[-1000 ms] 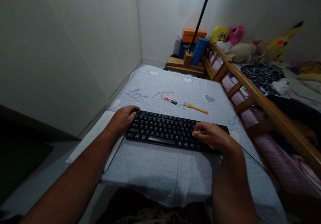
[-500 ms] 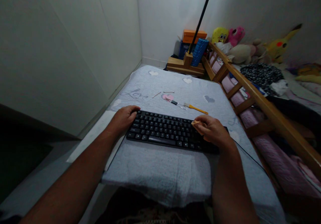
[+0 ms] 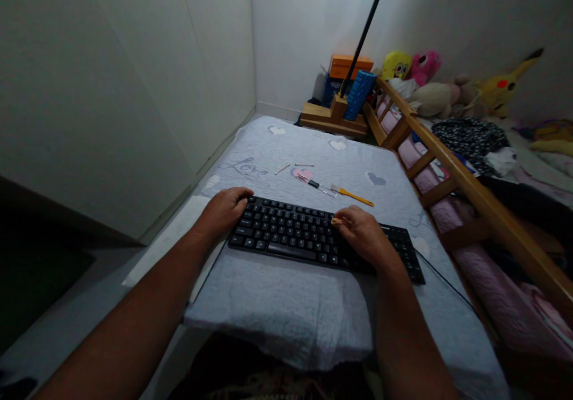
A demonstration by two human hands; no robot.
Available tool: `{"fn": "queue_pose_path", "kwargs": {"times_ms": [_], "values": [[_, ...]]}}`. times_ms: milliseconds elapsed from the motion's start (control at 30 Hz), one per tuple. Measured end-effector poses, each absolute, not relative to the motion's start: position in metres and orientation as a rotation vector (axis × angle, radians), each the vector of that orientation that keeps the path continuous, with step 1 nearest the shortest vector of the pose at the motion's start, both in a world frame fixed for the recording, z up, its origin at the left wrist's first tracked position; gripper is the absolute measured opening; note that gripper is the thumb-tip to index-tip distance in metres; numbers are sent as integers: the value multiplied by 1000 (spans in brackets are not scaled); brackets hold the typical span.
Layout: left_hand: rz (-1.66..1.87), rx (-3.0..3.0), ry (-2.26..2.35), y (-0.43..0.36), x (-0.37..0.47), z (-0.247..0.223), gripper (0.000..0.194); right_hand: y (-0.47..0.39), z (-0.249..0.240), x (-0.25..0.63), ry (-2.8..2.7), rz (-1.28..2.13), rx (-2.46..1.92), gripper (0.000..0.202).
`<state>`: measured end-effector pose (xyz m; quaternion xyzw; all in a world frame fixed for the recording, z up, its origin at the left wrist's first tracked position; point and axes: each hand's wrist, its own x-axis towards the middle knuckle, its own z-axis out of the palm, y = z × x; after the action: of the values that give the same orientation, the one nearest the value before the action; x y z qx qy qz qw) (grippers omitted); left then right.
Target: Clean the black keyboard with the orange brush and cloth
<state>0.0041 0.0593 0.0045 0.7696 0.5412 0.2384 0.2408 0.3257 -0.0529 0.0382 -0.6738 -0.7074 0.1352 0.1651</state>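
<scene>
A black keyboard lies on the light cloth that covers the table. My left hand grips the keyboard's left end, thumb and fingers around its upper left corner. Over the right half of the keys, my right hand is closed on a small tan piece, perhaps a cloth or sponge, which touches or hovers just above the keys. Beyond the keyboard lie a brush with a yellow handle, a slim clear tool with a black grip and two cotton swabs.
A wooden bed rail runs along the right side, with plush toys behind it. At the back stand a wooden base with a black pole, a blue roller and an orange box. The cable trails right.
My right hand has moved left along the keys with the tan piece, uncovering more of the keyboard's right end. My left hand stays on the left end. The view has shifted slightly.
</scene>
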Motion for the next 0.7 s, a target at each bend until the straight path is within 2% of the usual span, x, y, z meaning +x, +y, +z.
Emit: {"fn": "queue_pose_path", "kwargs": {"times_ms": [300,700], "values": [[657,2090,1486,60,4,5,45,-48,28,306,-2054,343,-1804,16],[649,2099,1487,59,5,6,45,-53,37,317,-2051,334,-1916,17]]}}
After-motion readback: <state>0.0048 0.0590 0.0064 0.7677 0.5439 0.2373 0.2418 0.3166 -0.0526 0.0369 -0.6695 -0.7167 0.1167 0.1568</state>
